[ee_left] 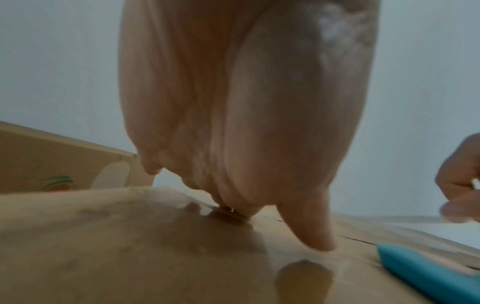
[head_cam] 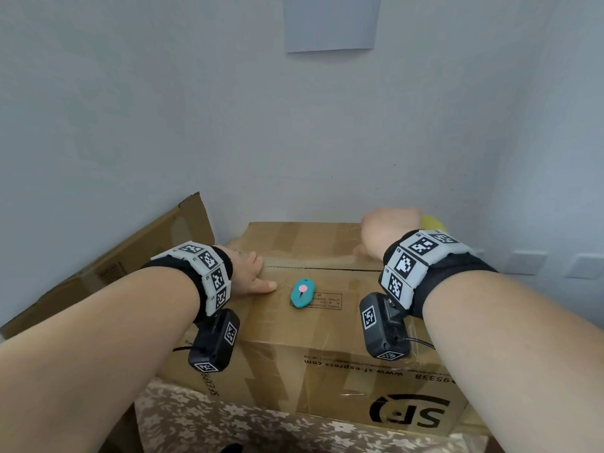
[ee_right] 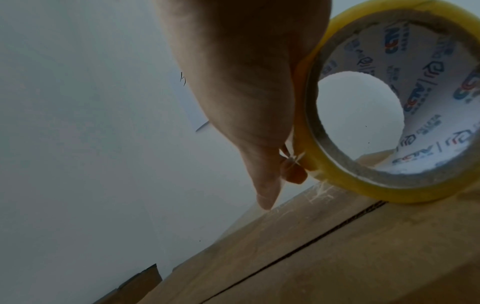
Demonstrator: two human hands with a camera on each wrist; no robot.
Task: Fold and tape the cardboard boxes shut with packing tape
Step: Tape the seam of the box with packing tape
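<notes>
My left hand (head_cam: 250, 273) presses flat, fingers spread, on the closed cardboard box (head_cam: 327, 325) at nine o'clock. My right hand's (head_cam: 389, 233) grip pinches the yellow tape roll (ee_right: 389, 107) at two o'clock. A teal box cutter (head_cam: 302, 292) lies between.

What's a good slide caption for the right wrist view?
Right hand holds a yellow tape roll against the cardboard box top, beside its centre seam.
</notes>
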